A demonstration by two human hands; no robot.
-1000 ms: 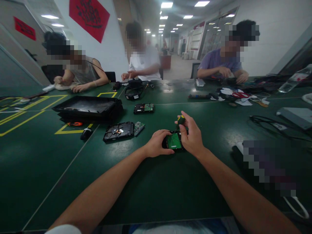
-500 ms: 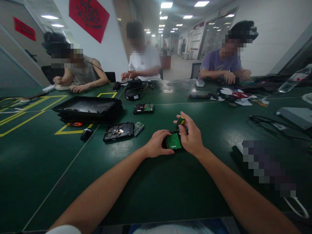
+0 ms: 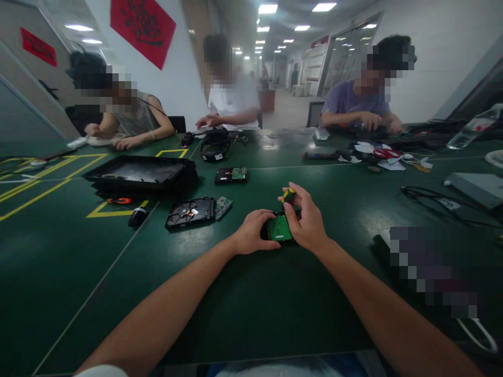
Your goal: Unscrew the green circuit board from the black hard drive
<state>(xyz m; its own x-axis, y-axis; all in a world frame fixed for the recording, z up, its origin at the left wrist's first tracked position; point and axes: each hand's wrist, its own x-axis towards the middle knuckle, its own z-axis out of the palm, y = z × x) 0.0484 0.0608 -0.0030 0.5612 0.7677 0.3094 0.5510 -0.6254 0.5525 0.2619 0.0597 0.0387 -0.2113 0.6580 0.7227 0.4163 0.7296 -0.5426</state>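
A hard drive [image 3: 280, 229] lies on the green table with its green circuit board facing up. My left hand [image 3: 254, 231] grips its left end, thumb along the near edge and fingers along the far edge. Above the drive's right part, my right hand [image 3: 305, 217] is closed around a screwdriver [image 3: 289, 195] with a yellow and black handle. The screwdriver stands roughly upright over the board; its tip is hard to make out. Left of my hands are another hard drive [image 3: 190, 212] and a loose circuit board [image 3: 223, 207] touching or close to its right end.
A third drive [image 3: 231, 175] lies farther back. Black trays [image 3: 141, 175] are stacked at the left, near a black mouse-like object [image 3: 138, 217]. Cables [image 3: 428, 201] and a grey box [image 3: 475, 188] lie at the right. Three people sit across the table [image 3: 251, 303].
My right hand and the screwdriver handle have shifted slightly left, and the handle has turned a little. My left hand and the hard drive stay in place.
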